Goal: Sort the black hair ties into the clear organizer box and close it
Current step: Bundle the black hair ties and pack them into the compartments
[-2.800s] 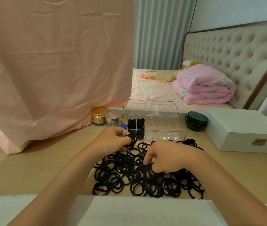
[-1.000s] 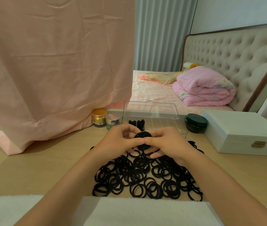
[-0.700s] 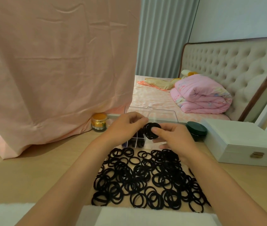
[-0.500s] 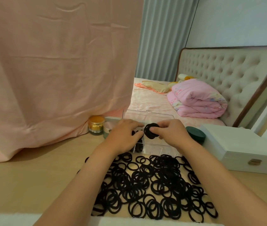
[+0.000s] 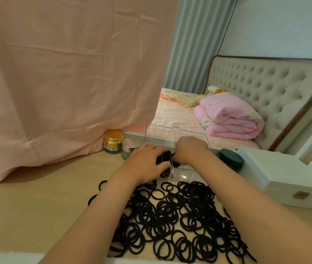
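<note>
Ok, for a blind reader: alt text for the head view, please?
Two hands work at an open clear organizer box on a table: the left hand rests on it, the right hand holds a bundle of hair ties in a compartment. Many loose black hair ties lie nearer the camera.

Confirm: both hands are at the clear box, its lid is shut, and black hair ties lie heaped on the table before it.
The lid is wrong: the head view shows it standing open. Left hand and right hand are at the clear box, and black hair ties lie heaped on the table before it.
</note>
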A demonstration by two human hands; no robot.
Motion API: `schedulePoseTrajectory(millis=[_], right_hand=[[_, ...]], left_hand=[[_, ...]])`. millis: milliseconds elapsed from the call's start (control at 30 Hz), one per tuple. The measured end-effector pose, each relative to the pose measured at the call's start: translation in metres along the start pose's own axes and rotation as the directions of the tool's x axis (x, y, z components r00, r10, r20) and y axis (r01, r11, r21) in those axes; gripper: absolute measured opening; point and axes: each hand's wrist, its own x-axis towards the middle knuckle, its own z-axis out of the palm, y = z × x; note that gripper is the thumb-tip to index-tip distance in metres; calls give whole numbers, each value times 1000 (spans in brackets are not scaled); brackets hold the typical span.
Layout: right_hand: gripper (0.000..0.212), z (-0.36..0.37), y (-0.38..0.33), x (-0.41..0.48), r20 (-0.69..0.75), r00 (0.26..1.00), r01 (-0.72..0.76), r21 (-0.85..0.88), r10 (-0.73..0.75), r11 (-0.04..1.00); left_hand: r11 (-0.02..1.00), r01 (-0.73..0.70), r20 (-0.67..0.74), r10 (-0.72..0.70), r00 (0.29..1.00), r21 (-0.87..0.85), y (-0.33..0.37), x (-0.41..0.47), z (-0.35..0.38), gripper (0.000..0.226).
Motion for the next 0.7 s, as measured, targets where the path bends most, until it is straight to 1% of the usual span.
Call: schedulePoseTrajectory(millis=[67, 133, 200, 267, 333, 367, 400, 433, 467, 567, 600, 633, 700], right_hand=[[25, 3, -5, 2, 51, 998, 27, -59, -24, 998], [21, 7, -5, 5, 100, 992, 76, -60, -70, 995], [24, 7, 2, 9, 151, 980, 133, -16, -129, 991], [34, 1, 13, 6, 174, 966, 179, 71, -189, 981], [42, -10, 25, -2, 125, 967, 194, 211, -224, 958], [42, -13, 31, -6, 80, 967, 215, 261, -243, 941], [38, -13, 36, -9, 30, 963, 249, 272, -266, 930], [37, -11, 39, -14, -13, 956, 288, 240, -293, 927], [40, -6, 40, -19, -36, 945, 327, 168, -326, 930], [53, 16, 36, -33, -8, 904, 427, -20, -427, 904], [53, 22, 35, -37, 0, 892, 451, -59, -451, 891], [51, 26, 34, -40, 0, 883, 468, -80, -469, 880], [46, 29, 36, -43, -32, 873, 485, -56, -487, 873]], left_hand=[[1000, -6, -5, 6, 1000, 19, 1, -1, 0, 56], [999, -9, 6, 8, 1000, 46, 2, -2, 1, 54], [998, -2, 18, 1, 1000, 55, 2, -2, 1, 53], [998, 1, 23, -2, 1000, 57, 2, -1, 1, 53], [998, -3, 18, 2, 1000, 57, 2, -1, 2, 54], [999, -4, 12, 4, 1000, 53, 2, -1, 2, 54], [999, -6, 6, 6, 1000, 48, 3, -1, 2, 54], [999, -10, 2, 10, 1000, 43, 3, -1, 1, 54], [999, -13, -1, 14, 1000, 41, 4, -2, 1, 54], [998, -25, 11, 24, 1000, 63, 7, -4, 0, 52], [997, -26, 15, 25, 1000, 72, 8, -4, 0, 52], [997, -26, 17, 24, 1000, 79, 8, -5, 0, 52], [996, -37, -3, 37, 999, 83, 9, -6, 0, 51]])
